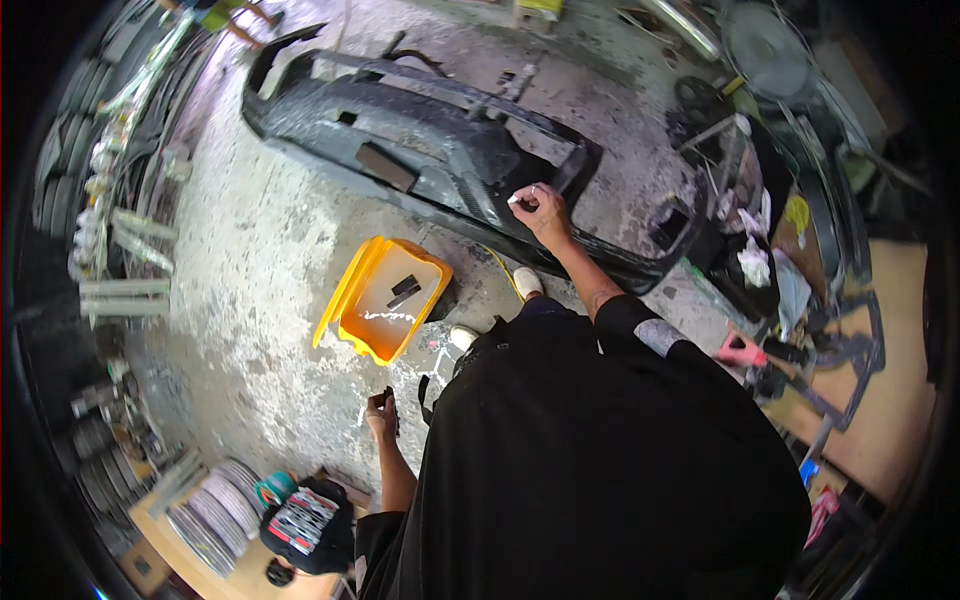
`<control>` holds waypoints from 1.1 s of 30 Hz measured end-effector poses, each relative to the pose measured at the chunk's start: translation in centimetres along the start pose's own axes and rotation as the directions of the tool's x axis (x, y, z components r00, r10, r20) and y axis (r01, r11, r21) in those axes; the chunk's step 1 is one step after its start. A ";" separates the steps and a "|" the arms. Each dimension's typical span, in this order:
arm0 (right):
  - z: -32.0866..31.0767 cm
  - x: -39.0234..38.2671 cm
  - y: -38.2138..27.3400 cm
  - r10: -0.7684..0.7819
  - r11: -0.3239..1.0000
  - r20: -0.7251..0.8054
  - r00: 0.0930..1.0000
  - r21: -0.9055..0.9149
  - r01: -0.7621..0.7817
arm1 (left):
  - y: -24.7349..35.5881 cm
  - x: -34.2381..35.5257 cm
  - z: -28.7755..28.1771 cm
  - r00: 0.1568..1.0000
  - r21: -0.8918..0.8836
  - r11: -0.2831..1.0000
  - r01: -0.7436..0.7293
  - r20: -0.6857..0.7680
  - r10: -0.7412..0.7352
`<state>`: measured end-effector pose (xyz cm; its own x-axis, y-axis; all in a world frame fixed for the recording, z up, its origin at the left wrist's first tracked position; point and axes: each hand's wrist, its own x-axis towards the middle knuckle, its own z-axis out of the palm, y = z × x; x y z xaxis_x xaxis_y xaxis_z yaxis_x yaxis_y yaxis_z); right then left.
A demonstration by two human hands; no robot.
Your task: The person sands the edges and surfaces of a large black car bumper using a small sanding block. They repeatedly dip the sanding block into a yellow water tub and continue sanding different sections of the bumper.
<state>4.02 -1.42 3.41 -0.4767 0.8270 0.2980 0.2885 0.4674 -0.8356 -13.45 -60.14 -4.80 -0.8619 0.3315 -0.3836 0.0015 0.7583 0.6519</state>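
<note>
A long black and grey car bumper (pixel 420 150) lies across the space in front of me, its surface streaked with pale residue. Over its right end my right hand (pixel 543 215) is closed in a pinch, with a small white piece (pixel 516 201) at the fingertips. Low on the left, my left hand (pixel 381 414) hangs beside my body, closed around a small dark object whose kind I cannot make out. On the bumper rests a brown rectangular block (pixel 386 166). Between me and the bumper stands a yellow tub (pixel 347 290) holding cloudy liquid and small dark strips (pixel 404 291).
Racks of dark parts (pixel 75 140) line the left side. White rolls (pixel 222 505) and a black printed garment (pixel 308 520) sit at lower left. Clutter and plastic bags (pixel 755 262) crowd the right, near a wooden board (pixel 890 360). Another person (pixel 225 15) shows partly at top left.
</note>
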 end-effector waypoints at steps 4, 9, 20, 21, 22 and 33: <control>3.7 5.1 -1.7 -0.312 0.948 0.142 0.939 -0.022 0.318 | -2.0 -5.0 1.5 0.983 -0.069 0.987 0.143 -0.106 -0.150; 8.7 8.6 -2.0 -0.423 0.853 0.450 0.786 -0.094 0.513 | -1.8 -13.9 5.4 0.936 -0.004 0.956 0.294 -0.201 -0.289; 8.7 -1.3 -9.2 -0.083 0.992 0.825 0.559 0.120 -0.029 | 20.1 -12.3 1.4 0.887 -0.868 0.483 0.115 -0.129 -0.443; 8.1 -2.8 -11.5 0.026 0.973 0.924 0.383 0.064 -0.222 | 22.4 -11.4 0.9 0.919 -0.920 0.385 0.069 -0.092 -0.384; 7.5 -4.3 -13.4 0.011 0.973 0.933 0.360 0.073 -0.218 | 24.3 -10.8 0.6 0.949 -0.960 0.280 0.027 -0.063 -0.307; 6.0 -13.2 -24.1 -0.196 0.643 0.925 0.324 0.371 -0.670 | 25.8 -12.3 -2.4 0.950 -0.967 0.121 0.223 0.243 0.195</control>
<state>-1.64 -25.54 16.86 -0.9796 -0.1125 -0.1664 0.1967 -0.3698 -0.9081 -4.05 -45.98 18.35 -0.6951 0.5998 -0.3962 -0.6824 -0.3772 0.6261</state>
